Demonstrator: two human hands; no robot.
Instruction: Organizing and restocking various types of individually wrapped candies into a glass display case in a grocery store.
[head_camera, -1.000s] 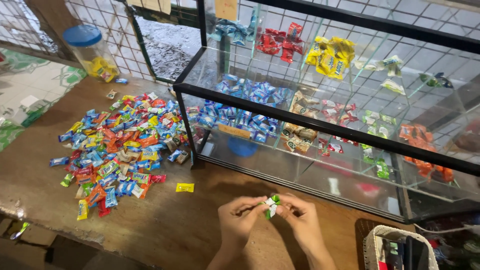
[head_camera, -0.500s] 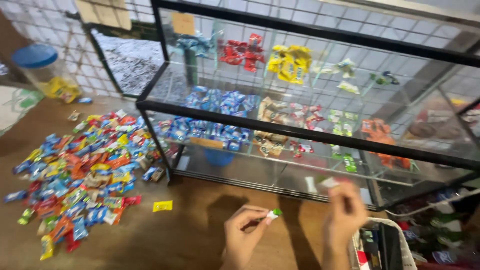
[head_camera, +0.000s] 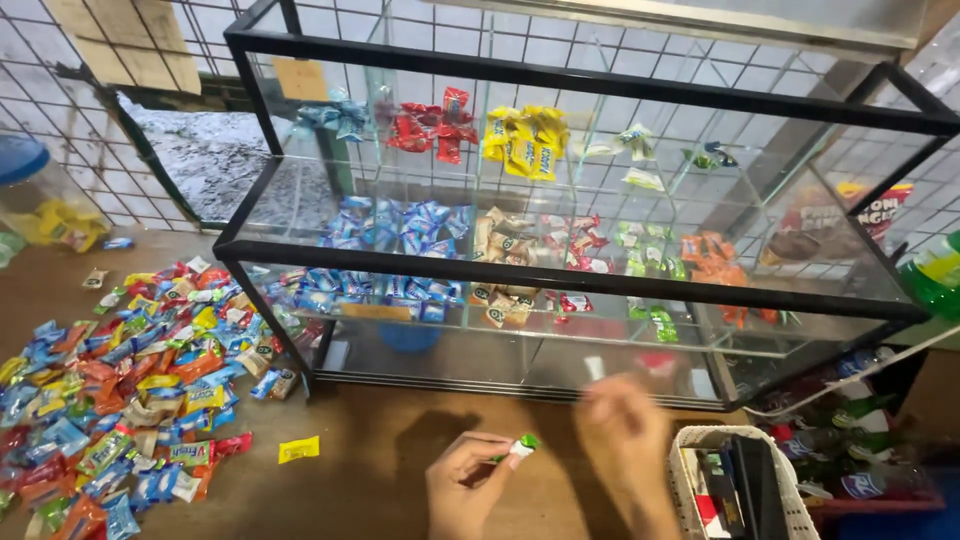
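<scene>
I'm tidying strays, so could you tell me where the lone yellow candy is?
In the head view, the lone yellow candy lies on the wooden counter, lower left, between the candy pile and the left hand.

Brown wooden table (head_camera: 350, 480), wire mesh wall (head_camera: 60, 150) behind, glass display case (head_camera: 560, 75) w/ black frame.

You have two hands out, left hand (head_camera: 468, 490) and right hand (head_camera: 625, 440), one green-white candy (head_camera: 522, 447), one glass case (head_camera: 560, 75), one white basket (head_camera: 690, 450), and one lone yellow candy (head_camera: 299, 449).
</scene>
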